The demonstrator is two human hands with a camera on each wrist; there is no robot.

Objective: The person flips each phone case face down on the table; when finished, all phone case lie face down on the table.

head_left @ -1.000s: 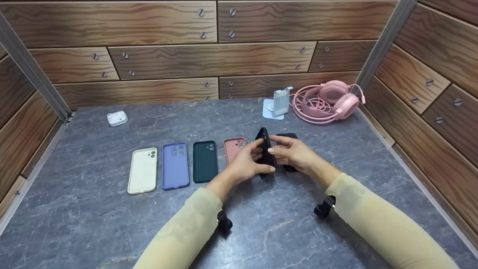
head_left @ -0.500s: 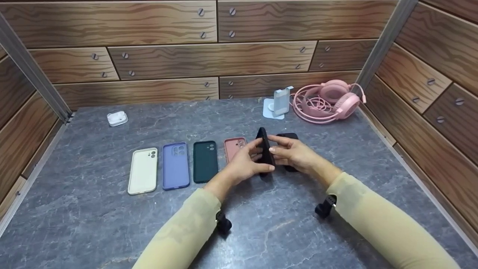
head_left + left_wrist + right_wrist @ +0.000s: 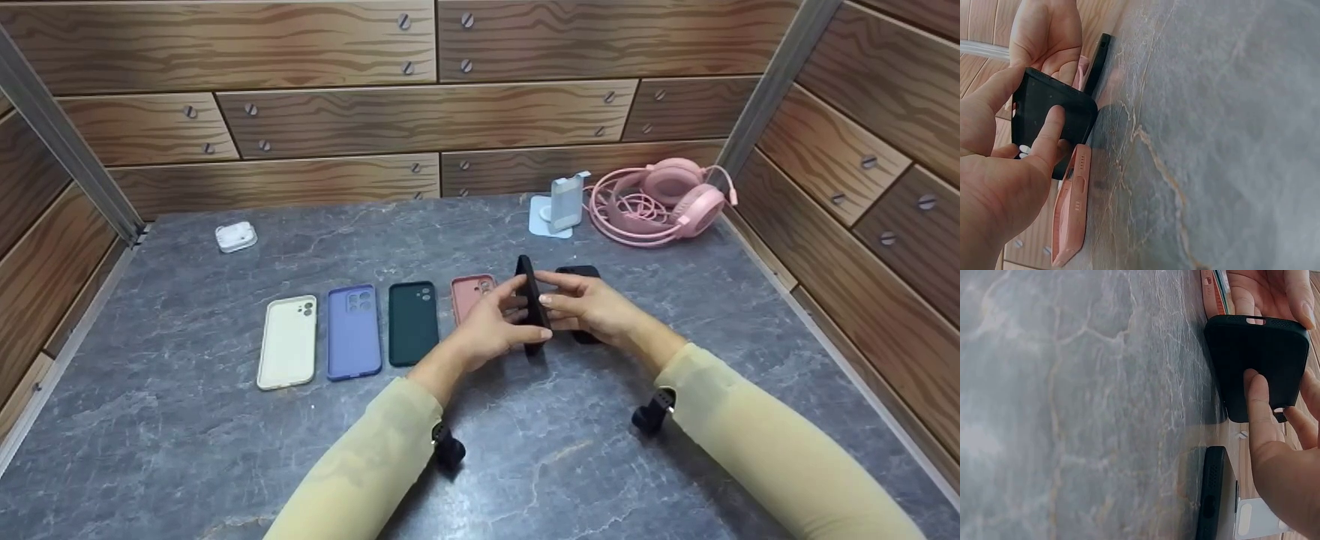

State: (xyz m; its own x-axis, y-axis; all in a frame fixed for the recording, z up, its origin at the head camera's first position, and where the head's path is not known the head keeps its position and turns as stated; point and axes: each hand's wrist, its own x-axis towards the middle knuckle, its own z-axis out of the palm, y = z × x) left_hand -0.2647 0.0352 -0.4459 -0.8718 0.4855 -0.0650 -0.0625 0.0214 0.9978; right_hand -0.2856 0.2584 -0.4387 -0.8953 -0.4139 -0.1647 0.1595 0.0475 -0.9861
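Note:
A black phone case (image 3: 533,300) stands on its long edge, close over the table, between both hands. My left hand (image 3: 491,328) grips it from the left, thumb at the near end and a finger reaching into its hollow inner side (image 3: 1039,107). From the right, my right hand (image 3: 604,307) holds it, with one straight fingertip on the outer back (image 3: 1230,354) and other fingers near the camera cutout. A black phone-shaped piece (image 3: 587,274) lies flat under the right hand, partly hidden. Just left of the held case lies a pink phone case (image 3: 468,291), partly covered by the left hand.
Dark green (image 3: 412,330), purple (image 3: 352,337) and cream (image 3: 287,345) phone cases lie in a row on the left. Farther back are a white earphone box (image 3: 236,237), a light-blue phone stand (image 3: 565,204) and pink headphones (image 3: 660,202). Wood-patterned walls border the grey table (image 3: 187,450).
The held black case has turned slightly more edge-on in the head view, showing less of its inner side. Both hands keep their hold and barely shift.

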